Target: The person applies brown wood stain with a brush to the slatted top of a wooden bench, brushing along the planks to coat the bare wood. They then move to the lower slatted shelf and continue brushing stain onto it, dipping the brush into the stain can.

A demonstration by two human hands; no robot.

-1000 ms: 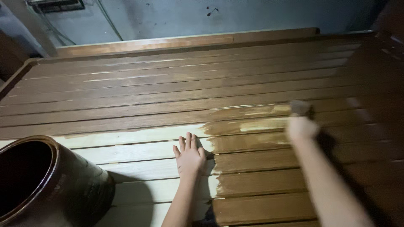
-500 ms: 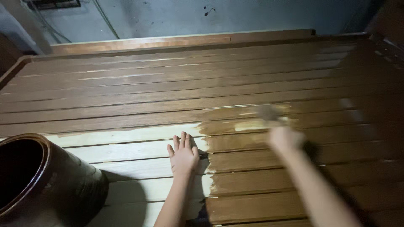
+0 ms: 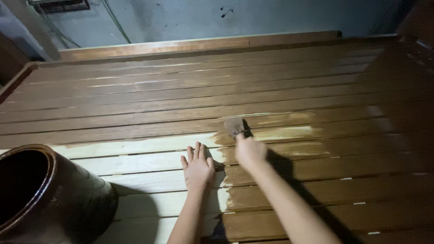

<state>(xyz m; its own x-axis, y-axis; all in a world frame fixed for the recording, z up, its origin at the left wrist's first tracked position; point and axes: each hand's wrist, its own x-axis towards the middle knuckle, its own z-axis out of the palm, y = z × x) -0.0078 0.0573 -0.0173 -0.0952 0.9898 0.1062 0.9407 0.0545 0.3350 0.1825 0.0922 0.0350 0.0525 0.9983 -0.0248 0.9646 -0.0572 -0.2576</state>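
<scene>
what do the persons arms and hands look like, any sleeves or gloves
Both arms are bare as far as the head view shows: no sleeves, no gloves. The left hand and right hand show no rings, watch or wristband. Both forearms are slim and enter from the bottom edge. Dim light hides finer marks.

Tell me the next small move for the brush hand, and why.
Probably draw the brush leftward along its slat: the right hand holds it at the edge of the brown stain, and pale bare wood lies just left. The left hand rests flat on a lower unstained slat.
</scene>
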